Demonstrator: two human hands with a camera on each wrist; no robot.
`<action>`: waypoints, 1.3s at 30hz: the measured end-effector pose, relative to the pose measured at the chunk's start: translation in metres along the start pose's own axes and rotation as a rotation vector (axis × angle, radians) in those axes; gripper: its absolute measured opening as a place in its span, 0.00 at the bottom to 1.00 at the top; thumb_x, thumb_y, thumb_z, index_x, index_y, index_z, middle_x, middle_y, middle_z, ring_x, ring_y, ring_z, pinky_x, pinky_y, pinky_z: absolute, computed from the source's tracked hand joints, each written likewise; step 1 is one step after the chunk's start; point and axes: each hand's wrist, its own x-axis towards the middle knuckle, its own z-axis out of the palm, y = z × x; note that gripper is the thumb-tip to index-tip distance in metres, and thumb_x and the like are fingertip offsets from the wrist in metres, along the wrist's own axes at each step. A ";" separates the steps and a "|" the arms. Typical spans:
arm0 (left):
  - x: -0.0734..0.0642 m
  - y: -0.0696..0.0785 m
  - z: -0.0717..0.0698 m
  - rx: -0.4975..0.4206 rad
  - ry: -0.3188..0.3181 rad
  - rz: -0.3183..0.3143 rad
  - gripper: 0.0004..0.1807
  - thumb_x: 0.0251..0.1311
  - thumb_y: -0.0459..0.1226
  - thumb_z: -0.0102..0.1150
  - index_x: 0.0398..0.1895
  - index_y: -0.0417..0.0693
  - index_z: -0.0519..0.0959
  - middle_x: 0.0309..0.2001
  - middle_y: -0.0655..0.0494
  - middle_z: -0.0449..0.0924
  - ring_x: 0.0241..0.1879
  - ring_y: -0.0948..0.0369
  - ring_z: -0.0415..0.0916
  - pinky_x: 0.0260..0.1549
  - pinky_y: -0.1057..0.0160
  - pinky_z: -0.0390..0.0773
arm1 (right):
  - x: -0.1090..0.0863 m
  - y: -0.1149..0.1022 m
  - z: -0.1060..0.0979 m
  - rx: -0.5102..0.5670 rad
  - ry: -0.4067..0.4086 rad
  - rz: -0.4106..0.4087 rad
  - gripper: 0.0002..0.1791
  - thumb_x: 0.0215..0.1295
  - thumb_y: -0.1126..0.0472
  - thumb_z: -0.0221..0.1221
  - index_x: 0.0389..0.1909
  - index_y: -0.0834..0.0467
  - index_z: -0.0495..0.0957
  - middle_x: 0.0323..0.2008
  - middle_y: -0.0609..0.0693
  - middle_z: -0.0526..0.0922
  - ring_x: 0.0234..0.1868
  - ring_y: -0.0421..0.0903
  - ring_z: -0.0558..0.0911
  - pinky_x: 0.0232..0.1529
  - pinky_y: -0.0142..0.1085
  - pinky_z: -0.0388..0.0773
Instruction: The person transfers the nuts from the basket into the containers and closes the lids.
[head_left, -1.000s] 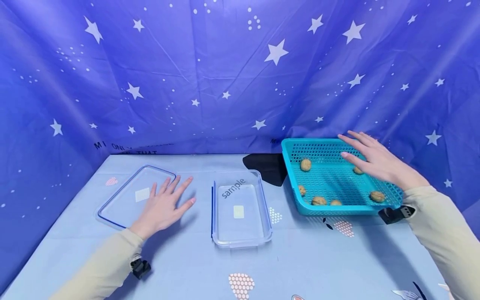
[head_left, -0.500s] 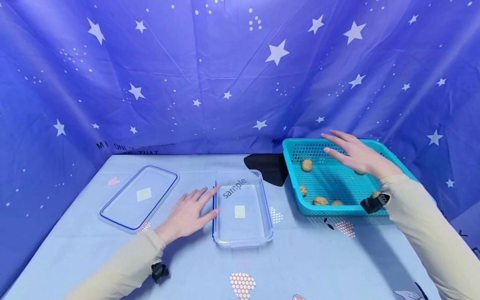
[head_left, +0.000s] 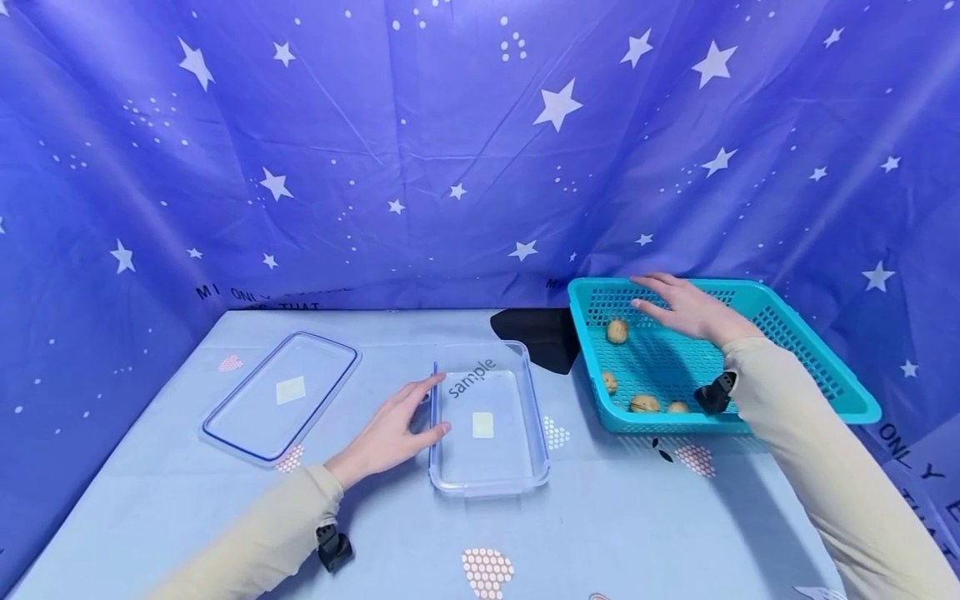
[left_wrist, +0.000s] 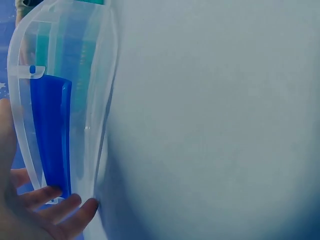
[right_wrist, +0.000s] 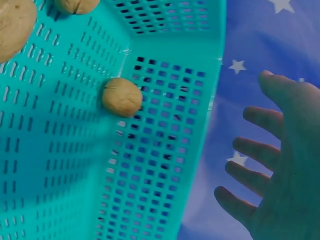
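Observation:
My left hand [head_left: 390, 433] is at the left side of a clear plastic food container [head_left: 491, 462] marked "sample". In the left wrist view, its fingertips lie at the near end of the container's blue side latch [left_wrist: 52, 130], which hangs down along the wall. Over the back part of a turquoise basket [head_left: 840, 400] my right hand [head_left: 690, 310] hovers, fingers spread and holding nothing. Several walnuts [head_left: 617, 332] lie in the basket; one walnut [right_wrist: 122, 97] sits against the perforated wall in the right wrist view. My right arm hides part of the basket's inside.
A clear lid with a blue seal [head_left: 251, 417] lies flat on the left of the table [head_left: 405, 550]. Between container and basket, a black patch [head_left: 532, 337] shows at the back. A blue star-patterned curtain [head_left: 420, 150] rises behind the table.
My left hand has moved right, from over the lid to the container's left side. My right hand has shifted left and a little lower over the basket.

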 end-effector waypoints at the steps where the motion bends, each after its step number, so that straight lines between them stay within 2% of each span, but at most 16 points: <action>1: 0.001 0.000 0.001 -0.009 -0.001 0.000 0.42 0.60 0.51 0.62 0.74 0.51 0.57 0.66 0.43 0.66 0.63 0.45 0.65 0.59 0.40 0.66 | 0.002 0.001 0.002 0.000 -0.006 -0.003 0.35 0.75 0.45 0.45 0.72 0.64 0.56 0.70 0.71 0.53 0.67 0.73 0.53 0.60 0.70 0.54; 8: 0.007 -0.002 0.004 -0.045 0.000 0.004 0.40 0.63 0.48 0.60 0.75 0.51 0.56 0.67 0.43 0.65 0.61 0.46 0.68 0.57 0.40 0.68 | 0.017 0.011 0.018 0.032 -0.032 -0.037 0.31 0.75 0.51 0.48 0.69 0.69 0.60 0.66 0.73 0.60 0.64 0.72 0.59 0.61 0.67 0.57; 12: 0.011 -0.002 0.008 -0.058 0.005 0.019 0.39 0.64 0.45 0.59 0.75 0.48 0.55 0.66 0.41 0.64 0.59 0.46 0.69 0.58 0.43 0.69 | 0.022 0.016 0.023 0.088 -0.047 -0.027 0.29 0.74 0.55 0.50 0.68 0.69 0.61 0.66 0.72 0.61 0.63 0.72 0.62 0.60 0.66 0.59; 17: 0.014 -0.001 0.011 -0.035 -0.001 0.026 0.39 0.65 0.42 0.56 0.75 0.42 0.53 0.67 0.37 0.61 0.64 0.44 0.63 0.63 0.45 0.63 | 0.025 0.019 0.030 0.195 -0.089 0.002 0.29 0.73 0.57 0.52 0.68 0.67 0.61 0.65 0.72 0.62 0.62 0.71 0.64 0.58 0.67 0.62; 23: 0.019 0.000 0.012 -0.050 -0.053 -0.007 0.40 0.69 0.43 0.51 0.77 0.43 0.45 0.70 0.36 0.54 0.68 0.43 0.57 0.65 0.45 0.59 | 0.028 0.024 0.040 0.287 -0.144 0.023 0.29 0.71 0.60 0.54 0.68 0.70 0.61 0.61 0.73 0.66 0.59 0.71 0.67 0.53 0.64 0.69; 27: 0.020 0.000 0.013 -0.088 -0.116 -0.035 0.43 0.70 0.45 0.50 0.78 0.46 0.37 0.73 0.36 0.46 0.70 0.42 0.50 0.66 0.42 0.54 | 0.028 0.029 0.048 0.354 -0.176 0.049 0.30 0.70 0.62 0.55 0.67 0.70 0.61 0.61 0.74 0.65 0.60 0.71 0.66 0.53 0.62 0.70; 30: 0.021 0.002 0.012 -0.100 -0.158 -0.064 0.44 0.71 0.47 0.49 0.78 0.51 0.33 0.75 0.38 0.41 0.72 0.43 0.44 0.67 0.43 0.50 | 0.027 0.032 0.052 0.403 -0.218 0.055 0.30 0.69 0.64 0.56 0.67 0.71 0.61 0.64 0.74 0.61 0.62 0.71 0.64 0.54 0.60 0.71; 34: 0.022 0.002 0.010 -0.112 -0.165 -0.067 0.45 0.70 0.46 0.49 0.77 0.50 0.33 0.75 0.41 0.37 0.73 0.46 0.41 0.69 0.48 0.46 | 0.029 0.032 0.056 0.411 -0.254 0.050 0.31 0.67 0.64 0.57 0.68 0.71 0.60 0.67 0.73 0.56 0.64 0.71 0.60 0.56 0.61 0.69; 39: 0.022 0.002 0.008 -0.130 -0.173 -0.089 0.45 0.69 0.46 0.51 0.78 0.50 0.33 0.75 0.43 0.38 0.72 0.46 0.44 0.69 0.51 0.47 | 0.033 0.032 0.061 0.398 -0.226 0.050 0.30 0.66 0.65 0.58 0.66 0.70 0.63 0.64 0.72 0.62 0.63 0.70 0.62 0.55 0.61 0.69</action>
